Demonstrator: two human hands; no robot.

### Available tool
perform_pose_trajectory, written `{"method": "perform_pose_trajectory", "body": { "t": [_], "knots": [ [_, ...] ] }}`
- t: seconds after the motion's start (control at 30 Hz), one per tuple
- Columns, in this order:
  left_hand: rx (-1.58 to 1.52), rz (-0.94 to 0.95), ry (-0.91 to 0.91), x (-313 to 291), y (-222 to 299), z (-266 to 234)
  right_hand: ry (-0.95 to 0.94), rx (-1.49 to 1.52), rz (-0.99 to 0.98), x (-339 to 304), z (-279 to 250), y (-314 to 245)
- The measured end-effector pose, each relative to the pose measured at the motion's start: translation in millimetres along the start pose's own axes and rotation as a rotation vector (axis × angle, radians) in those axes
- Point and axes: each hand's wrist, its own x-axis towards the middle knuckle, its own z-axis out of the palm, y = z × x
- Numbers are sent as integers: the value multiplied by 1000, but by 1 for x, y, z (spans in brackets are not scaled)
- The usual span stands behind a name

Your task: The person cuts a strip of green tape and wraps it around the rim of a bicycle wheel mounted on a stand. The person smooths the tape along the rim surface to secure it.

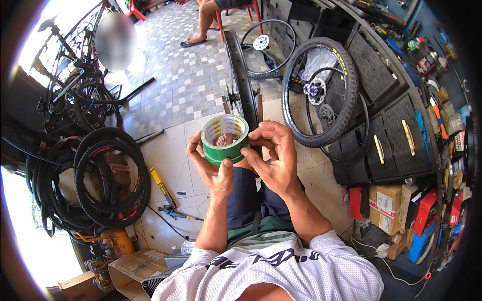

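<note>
A roll of green tape [224, 154] with a printed cardboard core is held in front of me, its open centre tilted up toward me. My left hand [213, 173] is closed on the roll's left side, with the thumb on its near face. At the roll's right side, my right hand [276, 158] has its thumb and bent fingers against the edge. Whether a loose tape end lies between those right fingertips, I cannot make out. Just beyond my hands stands a dark metal wheel stand [241, 75], with no wheel between its arms.
A wheel with a knobby tire [349, 100] leans against dark drawers [396, 145] on the right. Several loose tires [113, 175] hang at left, near a yellow-and-black floor pump [161, 186]. Boxes [385, 208] stand at lower right. Another person's leg [205, 22] shows at the far side.
</note>
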Motion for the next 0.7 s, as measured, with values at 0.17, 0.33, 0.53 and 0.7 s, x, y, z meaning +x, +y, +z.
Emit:
{"method": "perform_pose_trajectory", "body": {
  "t": [0.17,0.33,0.53,0.7],
  "knots": [
    [-54,13,-15,6,5,5,-5,40,66,8,-14,7],
    [-91,-9,-94,7,5,5,-48,-89,-11,20,-23,1],
    [-103,-34,-167,16,5,3,-53,-108,16,29,-31,-1],
    [-92,-9,-154,21,6,10,-32,-115,-65,37,-29,-3]
  ]
}}
